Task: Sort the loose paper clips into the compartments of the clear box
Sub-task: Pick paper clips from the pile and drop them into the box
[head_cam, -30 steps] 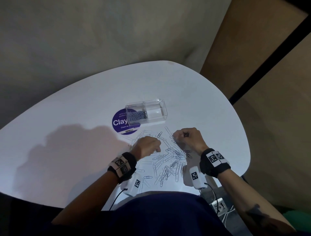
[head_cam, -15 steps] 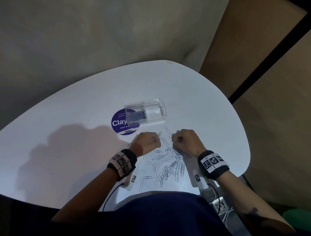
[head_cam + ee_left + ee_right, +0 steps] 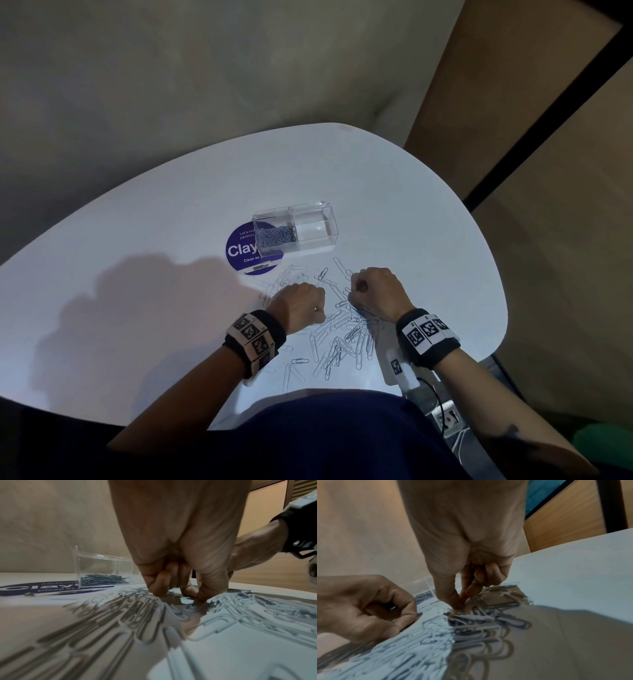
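The clear box stands on the white table beyond my hands. Its left compartment holds small dark clips; the right one looks empty. Loose paper clips lie scattered in a pile in front of me. My left hand is curled at the pile's left side, fingertips down on the clips, with something small and dark inside the curl. My right hand is at the pile's right side. Its thumb and forefinger pinch a clip at the pile's top.
A round purple sticker lies partly under the box's left end. A white tagged device with a cable hangs at the near right edge. The table's rounded edge runs close on the right; wide bare tabletop lies left and beyond the box.
Both hands stay curled over the pile. The right hand has edged slightly left and toward me; the left hand lifted forward a little, then dropped back onto the clips.
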Tool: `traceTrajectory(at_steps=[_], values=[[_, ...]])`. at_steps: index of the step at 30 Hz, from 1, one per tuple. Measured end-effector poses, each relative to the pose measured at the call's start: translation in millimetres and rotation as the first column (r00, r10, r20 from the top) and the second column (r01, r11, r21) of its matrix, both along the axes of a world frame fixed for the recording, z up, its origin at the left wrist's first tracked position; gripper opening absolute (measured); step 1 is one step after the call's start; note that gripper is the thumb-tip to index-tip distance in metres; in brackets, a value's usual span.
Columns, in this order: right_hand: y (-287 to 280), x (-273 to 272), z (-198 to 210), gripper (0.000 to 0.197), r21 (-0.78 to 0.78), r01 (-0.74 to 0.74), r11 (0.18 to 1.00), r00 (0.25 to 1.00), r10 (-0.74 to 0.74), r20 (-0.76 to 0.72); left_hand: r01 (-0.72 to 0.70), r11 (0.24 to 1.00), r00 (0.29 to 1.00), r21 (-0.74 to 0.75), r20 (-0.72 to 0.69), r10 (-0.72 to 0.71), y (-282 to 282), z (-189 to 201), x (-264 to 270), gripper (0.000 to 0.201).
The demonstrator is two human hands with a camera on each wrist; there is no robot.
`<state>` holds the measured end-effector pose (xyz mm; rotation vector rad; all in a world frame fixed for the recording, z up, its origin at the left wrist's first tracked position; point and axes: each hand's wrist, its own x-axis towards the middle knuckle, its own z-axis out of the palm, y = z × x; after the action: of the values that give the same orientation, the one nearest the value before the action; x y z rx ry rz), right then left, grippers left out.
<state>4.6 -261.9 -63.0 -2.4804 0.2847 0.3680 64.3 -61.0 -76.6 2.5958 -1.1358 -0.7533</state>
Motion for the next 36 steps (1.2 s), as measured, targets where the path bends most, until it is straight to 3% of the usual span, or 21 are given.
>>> traceTrajectory(at_steps=[5,10,12,14,19,24,27,29,31,32,33,36], values=[[3.0,2.0,-2.8,0.018,-0.034,-0.025,0.999,0.999,0.024,-0.042,0.004,0.999,0.999,-0.054,0.046,-0.001,4.1,-4.3,-1.6,0.01],[7.2,0.9,-6.1,0.023,-0.02,-0.085,0.996,0.996,0.084,-0.037,-0.089,0.992,0.987,-0.087,0.125,0.1,8.7,-9.4,-6.0,0.013],[7.6,-1.0,-5.6,0.025,0.027,-0.104,0.994,0.995,0.104,0.0,-0.106,0.992,0.986,-0.072,0.123,0.114,8.0,-9.1,-8.3,0.011],[7.7,-2.1,-4.6,0.023,0.181,-0.04,0.983,0.999,0.034,0.038,-0.124,0.989,0.988,-0.084,0.085,0.131,8.7,-7.7,-8.9,0.01],[6.6,5.7,-0.1,0.014,0.534,0.213,0.818,0.974,-0.221,-0.05,-0.118,0.988,0.992,-0.1,0.042,0.122,10.0,-4.2,-7.9,0.009],[9.2,22.7,16.0,0.02,0.732,0.431,0.527,0.902,-0.272,-0.336,-0.043,0.998,0.989,-0.05,0.14,0.05,8.2,-0.2,-13.1,0.008],[12.5,32.6,12.7,0.013,0.767,0.45,0.456,0.893,-0.238,-0.382,-0.186,0.965,0.982,-0.186,-0.004,0.189,15.5,0.2,-12.8,0.017],[15.5,38.1,5.2,0.016,0.757,0.437,0.486,0.9,-0.237,-0.367,-0.337,0.893,0.94,-0.297,-0.165,0.3,21.0,2.0,-12.1,0.025],[18.5,42.6,-1.9,0.021,0.643,0.293,0.707,0.956,-0.219,-0.196,-0.473,0.795,0.872,-0.38,-0.33,0.361,24.7,5.7,-9.7,0.027],[19.6,45.5,-4.2,0.017,0.5,0.197,0.843,0.98,-0.18,-0.083,-0.546,0.749,0.82,-0.375,-0.425,0.384,26.7,9.5,-8.3,0.026],[21.2,48.6,-5.3,0.007,0.365,0.109,0.925,0.992,-0.122,0.014,-0.617,0.703,0.752,-0.354,-0.528,0.394,28.5,13.9,-7.1,0.024],[26.6,54.0,-7.1,0.019,0.103,-0.152,0.983,0.981,0.137,0.14,-0.763,0.584,0.535,-0.278,-0.779,0.328,33.0,24.7,-4.7,0.015]])
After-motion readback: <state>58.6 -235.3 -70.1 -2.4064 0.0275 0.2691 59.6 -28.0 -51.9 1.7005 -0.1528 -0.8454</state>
